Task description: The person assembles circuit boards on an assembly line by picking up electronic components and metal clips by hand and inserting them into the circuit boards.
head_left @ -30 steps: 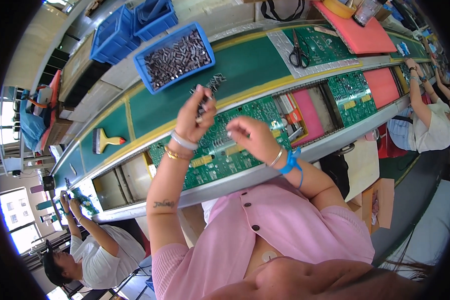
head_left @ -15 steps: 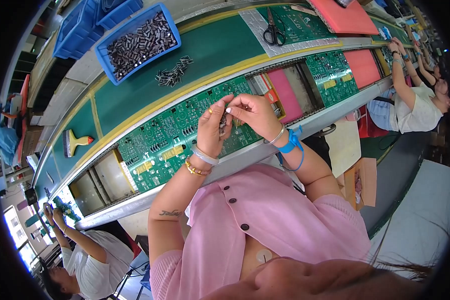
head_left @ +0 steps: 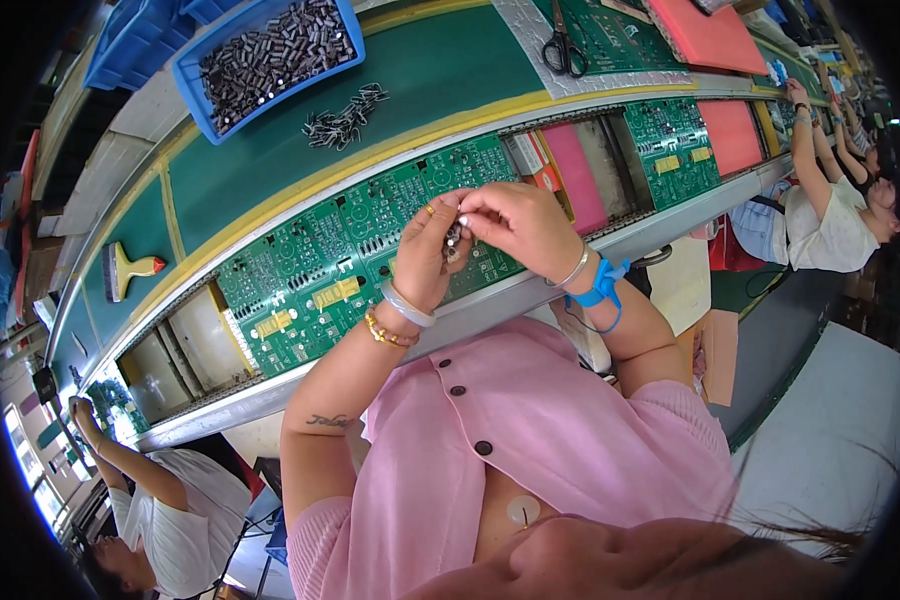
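Clasping small parts (head_left: 454, 241), the left hand (head_left: 432, 255) meets the right hand (head_left: 525, 225) over a green board (head_left: 305, 255), hiding some of it; whether the right fingertips grasp one, nobody can tell. From the hands, a loose pile (head_left: 343, 120) lies toward half past ten, a filled bin (head_left: 198, 95) beyond; scissors (head_left: 563, 52) at one, a brush (head_left: 122, 271) at nine.

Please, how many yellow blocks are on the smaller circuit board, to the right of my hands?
2, both low on the board: the left block, nearer your right hand, and the right block, nearer the red pad beside it. None seems hidden.
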`<state>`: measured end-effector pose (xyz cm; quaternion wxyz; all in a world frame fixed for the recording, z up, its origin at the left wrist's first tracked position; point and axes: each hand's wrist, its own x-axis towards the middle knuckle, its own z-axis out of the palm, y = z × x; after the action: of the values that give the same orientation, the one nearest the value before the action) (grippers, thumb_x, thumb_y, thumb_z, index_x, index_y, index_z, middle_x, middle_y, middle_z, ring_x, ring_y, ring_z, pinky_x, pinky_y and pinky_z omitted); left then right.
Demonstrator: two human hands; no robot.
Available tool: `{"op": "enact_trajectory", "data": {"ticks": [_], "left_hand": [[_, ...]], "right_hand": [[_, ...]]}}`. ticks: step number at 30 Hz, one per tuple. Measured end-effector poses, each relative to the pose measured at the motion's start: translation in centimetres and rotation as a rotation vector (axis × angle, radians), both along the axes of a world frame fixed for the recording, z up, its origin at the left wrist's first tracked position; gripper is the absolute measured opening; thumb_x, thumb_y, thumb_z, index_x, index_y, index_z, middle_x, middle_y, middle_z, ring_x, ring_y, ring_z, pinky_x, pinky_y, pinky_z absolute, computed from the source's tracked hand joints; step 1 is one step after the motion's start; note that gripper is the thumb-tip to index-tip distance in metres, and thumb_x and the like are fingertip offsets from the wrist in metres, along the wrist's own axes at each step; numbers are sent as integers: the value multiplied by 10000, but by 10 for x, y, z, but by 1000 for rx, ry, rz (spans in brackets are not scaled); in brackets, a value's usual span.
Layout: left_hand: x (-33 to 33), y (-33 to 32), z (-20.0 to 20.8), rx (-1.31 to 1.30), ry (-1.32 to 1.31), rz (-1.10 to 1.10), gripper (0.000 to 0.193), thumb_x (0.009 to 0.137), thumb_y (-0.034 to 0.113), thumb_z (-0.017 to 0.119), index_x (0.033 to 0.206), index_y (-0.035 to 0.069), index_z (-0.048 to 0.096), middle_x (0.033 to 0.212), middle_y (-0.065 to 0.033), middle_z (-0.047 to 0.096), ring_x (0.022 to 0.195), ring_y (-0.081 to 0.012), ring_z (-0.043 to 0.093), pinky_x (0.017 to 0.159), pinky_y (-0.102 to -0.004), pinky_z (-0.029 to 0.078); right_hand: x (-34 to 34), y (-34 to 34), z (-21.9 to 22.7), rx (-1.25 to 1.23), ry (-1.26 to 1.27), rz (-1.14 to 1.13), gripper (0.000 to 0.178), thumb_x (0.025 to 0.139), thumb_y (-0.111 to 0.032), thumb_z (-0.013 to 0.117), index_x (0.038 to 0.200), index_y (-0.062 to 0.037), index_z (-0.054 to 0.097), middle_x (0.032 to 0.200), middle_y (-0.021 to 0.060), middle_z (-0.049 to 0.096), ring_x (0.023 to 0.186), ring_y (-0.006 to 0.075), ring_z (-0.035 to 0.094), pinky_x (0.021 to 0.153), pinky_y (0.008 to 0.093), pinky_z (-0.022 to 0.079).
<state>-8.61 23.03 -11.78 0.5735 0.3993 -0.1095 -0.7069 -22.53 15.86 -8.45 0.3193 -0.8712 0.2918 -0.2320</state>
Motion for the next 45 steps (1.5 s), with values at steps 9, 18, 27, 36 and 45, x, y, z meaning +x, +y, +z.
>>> {"op": "enact_trajectory", "data": {"ticks": [9,18,27,36,45], "left_hand": [[19,-6,1,110,507,-118,186,933,155,465,1061,28,508,757,-39,515,543,-68,398,367,-160,245],[19,-6,2,68,401,-167,222,955,183,458,1085,12,514,783,-47,555,537,-56,392,372,-149,258],[17,-6,1,30,369,-217,265,962,197,447,1129,3,517,804,-47,579,527,-50,384,382,-153,267],[20,-7,-3,3,481,-197,263,955,185,456,1131,1,519,805,-48,571,519,-41,376,378,-151,259],[21,-7,-3,-42,596,-147,242,967,171,418,1135,19,505,761,-26,460,516,-56,341,365,-163,245]], "right_hand": [[-13,-60,-21,411,-82,-162,145,852,-82,599,970,3,604,813,19,617,647,60,557,558,215,465],[0,-66,-29,-59,53,-97,82,794,-106,604,837,-36,606,786,115,601,751,309,579,651,381,471],[1,-65,-31,-112,95,-81,92,788,-88,617,863,-36,607,815,103,601,777,292,578,673,364,470],[3,-68,-29,-224,79,-7,107,755,-87,640,845,-51,595,814,80,579,789,278,563,686,362,468],[0,-51,-16,-62,-45,-61,131,795,-111,652,882,-36,589,851,52,611,753,188,587,667,286,471]]}}
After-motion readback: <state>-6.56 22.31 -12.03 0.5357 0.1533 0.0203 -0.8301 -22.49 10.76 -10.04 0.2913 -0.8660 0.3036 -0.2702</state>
